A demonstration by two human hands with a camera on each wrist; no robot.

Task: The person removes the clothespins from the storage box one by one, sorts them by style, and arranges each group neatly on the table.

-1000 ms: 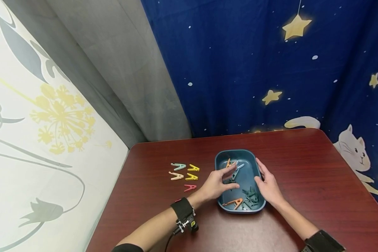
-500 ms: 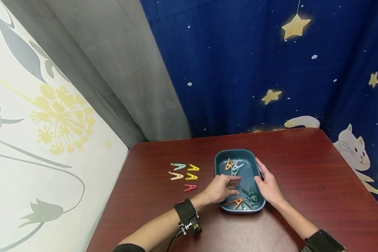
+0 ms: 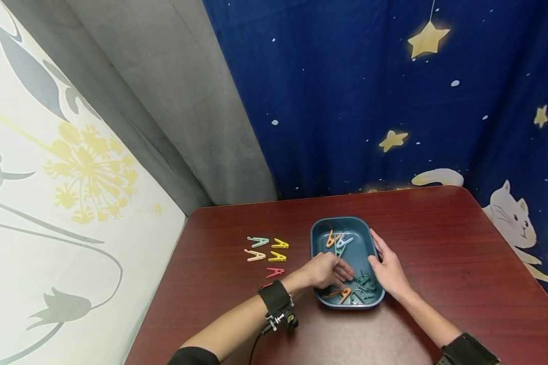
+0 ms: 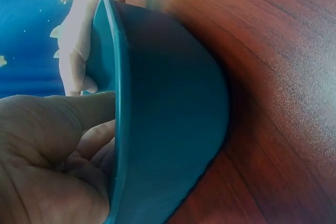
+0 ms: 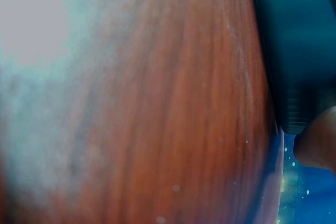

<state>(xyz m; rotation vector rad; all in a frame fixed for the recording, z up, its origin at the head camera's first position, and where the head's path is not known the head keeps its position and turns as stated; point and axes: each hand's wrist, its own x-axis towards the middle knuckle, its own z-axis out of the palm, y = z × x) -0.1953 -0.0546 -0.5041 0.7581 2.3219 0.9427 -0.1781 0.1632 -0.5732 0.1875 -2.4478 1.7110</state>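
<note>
A dark teal tray (image 3: 338, 219) sits on the red-brown table (image 3: 438, 238). It holds an orange clip (image 3: 332, 237), a light blue clip (image 3: 345, 239), green clips (image 3: 364, 281) and another orange clip (image 3: 341, 293). My left hand (image 3: 342, 275) reaches over the tray's left rim, fingers curled down by the green clips; what they hold is hidden. In the left wrist view the left hand (image 4: 47, 156) curls inside the tray (image 4: 168, 119). My right hand (image 3: 387, 268) lies with straight fingers against the tray's right side.
Left of the tray, loose clips lie on the table: a teal clip (image 3: 258, 241), two yellow clips (image 3: 280, 243), a cream clip (image 3: 254, 254) and a red clip (image 3: 275, 272). A starry blue curtain (image 3: 370, 101) hangs behind, and a flowered wall (image 3: 50, 177) stands left.
My left hand has drawn back toward me along the tray and dipped its fingers lower into it, near the green clips. The right hand and the tray have stayed put.
</note>
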